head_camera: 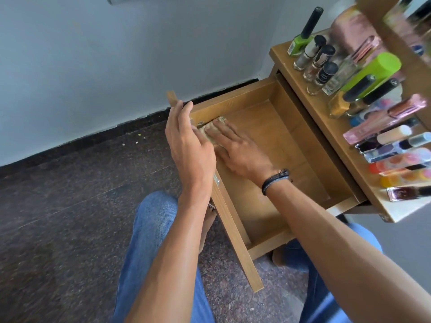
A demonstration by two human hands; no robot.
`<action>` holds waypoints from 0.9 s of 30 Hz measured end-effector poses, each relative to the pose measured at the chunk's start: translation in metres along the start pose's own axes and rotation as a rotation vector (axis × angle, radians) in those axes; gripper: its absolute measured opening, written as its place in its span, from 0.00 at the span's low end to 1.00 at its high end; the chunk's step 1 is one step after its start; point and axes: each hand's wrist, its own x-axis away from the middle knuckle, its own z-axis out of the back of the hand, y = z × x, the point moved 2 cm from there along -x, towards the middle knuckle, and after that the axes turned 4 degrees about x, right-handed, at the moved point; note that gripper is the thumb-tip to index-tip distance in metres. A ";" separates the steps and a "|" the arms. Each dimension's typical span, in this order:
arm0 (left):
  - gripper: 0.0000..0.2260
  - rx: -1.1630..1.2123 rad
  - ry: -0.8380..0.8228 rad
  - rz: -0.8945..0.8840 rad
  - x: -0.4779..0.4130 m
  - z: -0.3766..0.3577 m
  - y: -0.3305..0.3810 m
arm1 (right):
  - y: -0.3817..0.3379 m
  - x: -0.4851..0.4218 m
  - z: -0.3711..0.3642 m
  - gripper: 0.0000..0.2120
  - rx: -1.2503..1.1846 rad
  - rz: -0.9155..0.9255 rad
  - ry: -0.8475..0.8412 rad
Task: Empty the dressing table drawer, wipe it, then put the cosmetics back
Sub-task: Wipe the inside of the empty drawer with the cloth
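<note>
My forearms reach forward over my jeans (pixel 151 229). My right hand (pixel 240 152) lies flat with its fingers straight, pressing a folded beige cloth (pixel 208 137) into the drawer corner just beside my left hand (pixel 189 145). That hand clasps the drawer's front board, thumb outside and fingers inside. The drawer (pixel 233 99) is light wood, pulled out, and only the cloth lies in it. The cosmetics (pixel 373 108), bottles and tubes, crowd the dressing table top (pixel 312 110), to the right of my right hand.

My drawer (pixel 279 141) is smooth, matt wood grain. My cloth (pixel 206 135) looks soft and dull; the glass bottles (pixel 310 55), upper right, gleam.
</note>
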 end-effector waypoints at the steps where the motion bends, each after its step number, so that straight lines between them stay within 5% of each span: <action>1: 0.23 -0.009 -0.006 -0.001 0.000 0.000 0.000 | 0.008 -0.001 0.004 0.24 0.004 -0.008 -0.016; 10: 0.23 -0.004 -0.010 0.024 0.001 0.000 0.004 | 0.064 0.006 0.035 0.25 -0.056 -0.327 0.157; 19: 0.23 0.000 -0.002 0.046 0.000 0.001 0.005 | -0.026 0.000 -0.008 0.25 0.045 -0.160 0.093; 27: 0.23 -0.002 -0.006 0.037 -0.002 0.001 0.006 | -0.029 0.010 -0.010 0.25 -0.040 -0.111 0.048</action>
